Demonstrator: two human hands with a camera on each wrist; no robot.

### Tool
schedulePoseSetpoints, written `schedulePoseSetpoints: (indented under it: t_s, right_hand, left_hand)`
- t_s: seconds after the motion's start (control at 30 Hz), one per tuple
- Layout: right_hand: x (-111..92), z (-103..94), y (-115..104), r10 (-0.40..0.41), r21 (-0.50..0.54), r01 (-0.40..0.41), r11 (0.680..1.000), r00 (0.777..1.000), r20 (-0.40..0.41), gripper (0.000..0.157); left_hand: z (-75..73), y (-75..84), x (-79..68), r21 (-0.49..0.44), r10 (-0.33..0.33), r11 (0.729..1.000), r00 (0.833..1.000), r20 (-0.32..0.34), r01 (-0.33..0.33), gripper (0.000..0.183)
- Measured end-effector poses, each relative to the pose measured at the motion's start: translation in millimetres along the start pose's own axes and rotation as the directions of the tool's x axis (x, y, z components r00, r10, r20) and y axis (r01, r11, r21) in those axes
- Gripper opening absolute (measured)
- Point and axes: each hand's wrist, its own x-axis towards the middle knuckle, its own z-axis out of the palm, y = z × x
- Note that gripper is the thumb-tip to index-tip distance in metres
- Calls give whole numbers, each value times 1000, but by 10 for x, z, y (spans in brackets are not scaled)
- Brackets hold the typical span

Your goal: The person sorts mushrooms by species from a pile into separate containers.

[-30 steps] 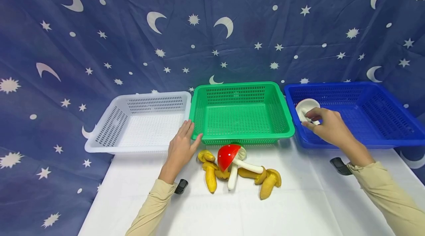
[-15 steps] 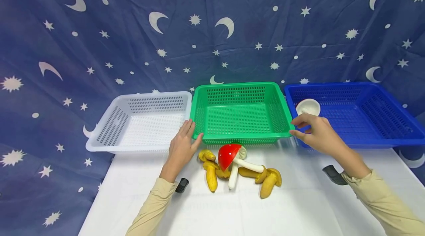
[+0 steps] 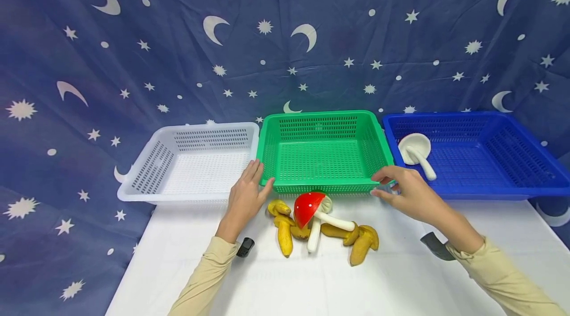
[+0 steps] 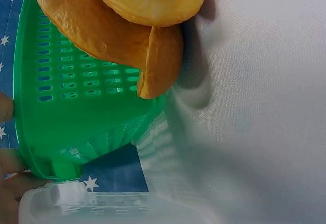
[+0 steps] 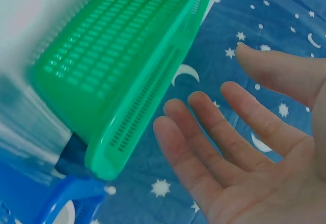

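Note:
My left hand [image 3: 244, 200] lies with straight fingers on the adjoining rims of the white basket [image 3: 138, 196] and the green basket [image 3: 320, 185]. Holding nothing, my right hand [image 3: 407, 192] hovers by the front right corner of the green basket, and its fingers [image 5: 204, 132] are spread in the right wrist view. A toy mushroom [image 3: 415, 148] rests in the left part of the blue basket [image 3: 503, 191], white underside and stem showing. On the table, a red-capped toy mushroom [image 3: 307, 208] with white dots lies among yellow-brown mushrooms [image 3: 362, 246]. A second white stem [image 3: 313, 237] shows beneath it.
The three baskets stand in a row at the back of a white-covered table [image 3: 329, 286]. Behind them hangs a dark blue cloth [image 3: 267, 9] with moons and stars. More yellow mushrooms [image 3: 285, 237] lie in front of the green basket, near my left hand.
My right hand has let go of the mushroom in the blue basket and moved left, out over the green basket's front corner. My left hand stays on the rims.

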Motion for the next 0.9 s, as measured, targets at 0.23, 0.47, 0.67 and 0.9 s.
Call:
schedulePoseSetpoints:
  t_s: [0.23, 0.47, 0.67, 0.9]
  right_hand:
    - [-11, 126, -63, 12, 34, -13, 999, 999, 40, 21]
    - [-6, 279, -112, 8, 40, -11, 999, 998, 69, 23]
    - [3, 385, -160, 5, 33, -8, 999, 995, 98, 23]
    - [45, 521, -185, -1, 62, -7, 998, 991, 134, 23]
  left_hand:
    - [9, -3, 2, -4, 9, 1000, 1000, -1, -9, 57]
    - [10, 12, -4, -1, 5, 1000, 1000, 0, -5, 57]
    - [21, 3, -10, -1, 2, 1000, 1000, 3, -2, 57]
    - [18, -12, -1, 13, 2, 1000, 1000, -8, -2, 57]
